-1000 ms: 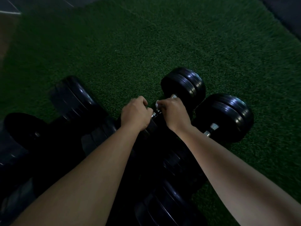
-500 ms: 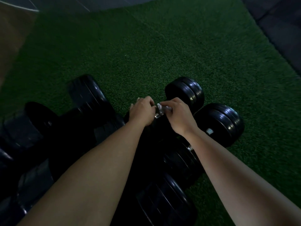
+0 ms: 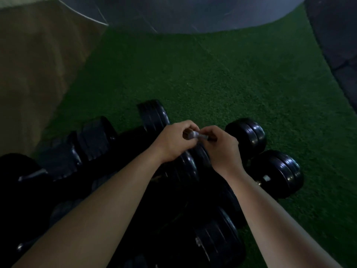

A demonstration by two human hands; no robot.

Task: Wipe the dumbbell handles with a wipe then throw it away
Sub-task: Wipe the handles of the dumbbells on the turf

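Several black dumbbells (image 3: 249, 138) lie in a row on green turf, dim and partly hidden under my arms. A small pale wipe (image 3: 194, 135), bunched up, sits between my two hands above the dumbbells. My left hand (image 3: 173, 142) holds its left end with curled fingers. My right hand (image 3: 220, 146) pinches its right end. The dumbbell handle below my hands is hidden; a short silver stub (image 3: 266, 178) shows on the rightmost dumbbell (image 3: 278, 173).
Green turf (image 3: 212, 84) stretches ahead and to the right. A tan floor strip (image 3: 34, 74) runs along the left, grey flooring (image 3: 193, 14) lies at the far end, and dark rubber tiles (image 3: 340, 35) border the right.
Both hands have lifted off the dumbbell handle and come together with the wipe held between them. The view has tilted up, showing more floor beyond the turf.
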